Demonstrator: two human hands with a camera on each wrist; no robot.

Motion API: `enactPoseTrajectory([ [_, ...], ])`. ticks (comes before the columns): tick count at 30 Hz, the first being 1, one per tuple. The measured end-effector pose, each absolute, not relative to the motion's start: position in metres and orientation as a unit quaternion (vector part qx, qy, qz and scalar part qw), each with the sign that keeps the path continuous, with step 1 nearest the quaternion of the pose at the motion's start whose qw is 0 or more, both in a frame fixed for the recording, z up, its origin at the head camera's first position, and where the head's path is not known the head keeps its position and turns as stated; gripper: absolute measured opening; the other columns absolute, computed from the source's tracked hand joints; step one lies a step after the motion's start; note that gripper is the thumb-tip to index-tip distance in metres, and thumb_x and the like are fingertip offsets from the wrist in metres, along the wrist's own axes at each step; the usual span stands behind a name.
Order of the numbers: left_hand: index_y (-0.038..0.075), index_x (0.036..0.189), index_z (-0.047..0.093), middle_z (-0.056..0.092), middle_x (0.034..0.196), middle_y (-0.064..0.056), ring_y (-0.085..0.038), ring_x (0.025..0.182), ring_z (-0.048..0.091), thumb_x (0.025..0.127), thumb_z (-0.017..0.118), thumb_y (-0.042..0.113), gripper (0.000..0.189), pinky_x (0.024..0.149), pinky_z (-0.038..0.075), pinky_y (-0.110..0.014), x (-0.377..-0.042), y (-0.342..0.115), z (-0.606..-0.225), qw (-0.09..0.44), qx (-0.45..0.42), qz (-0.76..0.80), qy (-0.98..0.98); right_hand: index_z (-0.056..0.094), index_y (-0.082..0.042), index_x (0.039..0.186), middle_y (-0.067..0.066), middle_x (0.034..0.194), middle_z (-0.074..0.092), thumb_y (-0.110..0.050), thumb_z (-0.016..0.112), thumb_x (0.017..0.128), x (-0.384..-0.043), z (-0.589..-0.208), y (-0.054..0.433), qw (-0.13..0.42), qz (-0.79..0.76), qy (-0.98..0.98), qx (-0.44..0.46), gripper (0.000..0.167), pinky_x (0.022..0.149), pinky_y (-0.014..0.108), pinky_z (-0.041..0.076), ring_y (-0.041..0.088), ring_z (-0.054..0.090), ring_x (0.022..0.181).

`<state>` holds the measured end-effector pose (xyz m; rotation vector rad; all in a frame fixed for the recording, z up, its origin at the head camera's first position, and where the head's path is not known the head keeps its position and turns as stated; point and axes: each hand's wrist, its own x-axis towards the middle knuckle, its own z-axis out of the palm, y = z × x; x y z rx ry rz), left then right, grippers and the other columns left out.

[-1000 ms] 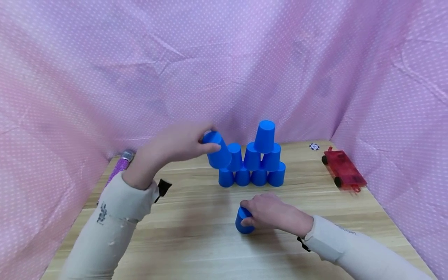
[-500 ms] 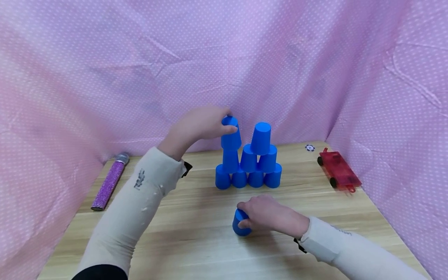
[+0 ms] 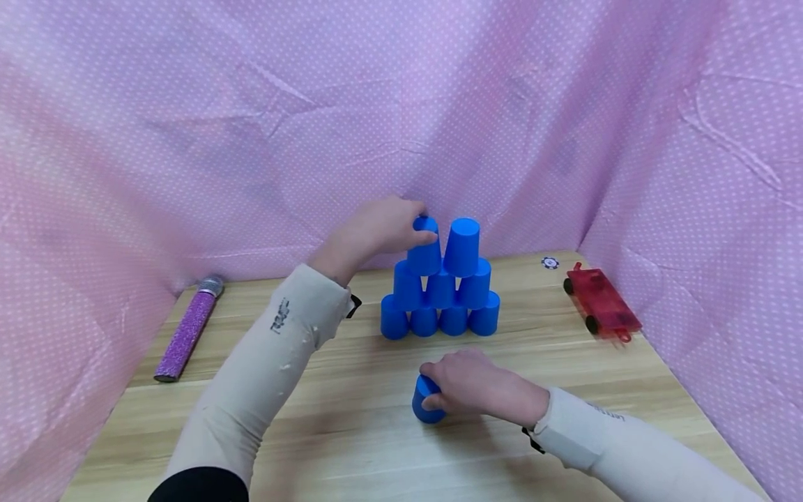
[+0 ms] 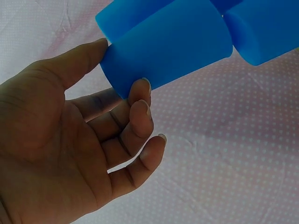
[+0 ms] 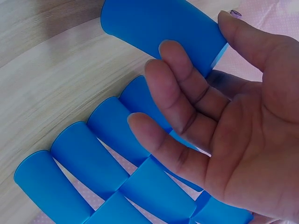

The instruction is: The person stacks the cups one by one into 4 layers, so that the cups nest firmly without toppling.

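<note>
My left hand (image 3: 381, 224) pinches an upside-down blue cup (image 3: 424, 256) by its upper end, at the third level of a cup pyramid. This cup sits over the left and middle cups of the second row, beside another third-level cup (image 3: 462, 247). In the left wrist view, thumb and fingers hold the cup's narrow end (image 4: 163, 51). Below, the second row has three cups, and several form the bottom row (image 3: 394, 318). Nearer the front, my right hand (image 3: 477, 382) grips a separate upside-down blue cup (image 3: 424, 410) standing on the table; the right wrist view shows this cup (image 5: 159, 32) too.
A purple glittery microphone (image 3: 188, 335) lies at the left of the wooden table (image 3: 326, 446). Toward the right edge lies a red wheeled toy cart (image 3: 603, 300), with a poker chip (image 3: 550, 263) behind it. A pink dotted curtain (image 3: 401, 104) surrounds the back and sides.
My left hand has carried its cup rightward, up over the second row and down onto the third level. The right hand stays on its cup. The head view has shifted slightly.
</note>
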<state>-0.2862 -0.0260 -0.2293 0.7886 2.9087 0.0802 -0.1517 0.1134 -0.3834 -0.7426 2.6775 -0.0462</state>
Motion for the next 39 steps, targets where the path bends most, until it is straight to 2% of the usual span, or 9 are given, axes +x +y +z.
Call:
enactPoseTrajectory([
  [10,0.019,0.140,0.053,0.065,0.132,-0.007,-0.027,0.121,0.062,0.099,0.055,0.051,0.053,0.101,0.053,-0.048,-0.2847,-0.0225,-0.2371,0.051,0.253,0.029,0.966,0.065,-0.020,0.118,-0.005,0.083,0.070,-0.053,0.070,0.089,-0.1513,-0.3829,0.1127,0.180,-0.016,0.947,-0.266,0.044,0.065,0.027,0.053,0.010,0.061,0.070],
  [16,0.018,0.143,0.052,0.064,0.135,-0.007,-0.027,0.124,0.060,0.099,0.055,0.050,0.054,0.103,0.051,-0.048,-0.2846,-0.0202,-0.2371,0.045,0.258,0.025,0.965,0.065,-0.021,0.118,-0.005,0.083,0.070,-0.054,0.070,0.089,-0.1517,-0.3831,0.1128,0.183,-0.013,0.947,-0.263,0.044,0.065,0.027,0.053,0.010,0.061,0.071],
  [23,0.017,0.138,0.055,0.065,0.131,-0.006,-0.026,0.120,0.061,0.099,0.056,0.050,0.052,0.102,0.052,-0.047,-0.2864,-0.0188,-0.2354,0.049,0.258,0.024,0.965,0.064,-0.021,0.119,-0.005,0.083,0.070,-0.054,0.069,0.089,-0.1520,-0.3835,0.1136,0.183,-0.014,0.947,-0.263,0.045,0.065,0.027,0.053,0.010,0.061,0.070],
  [39,0.015,0.139,0.054,0.064,0.133,-0.008,-0.027,0.123,0.060,0.099,0.055,0.049,0.052,0.104,0.050,-0.048,-0.2889,-0.0199,-0.2346,0.062,0.256,0.027,0.964,0.064,-0.021,0.121,-0.005,0.083,0.070,-0.055,0.069,0.089,-0.1515,-0.3846,0.1147,0.181,-0.009,0.947,-0.264,0.046,0.066,0.028,0.053,0.010,0.061,0.071],
])
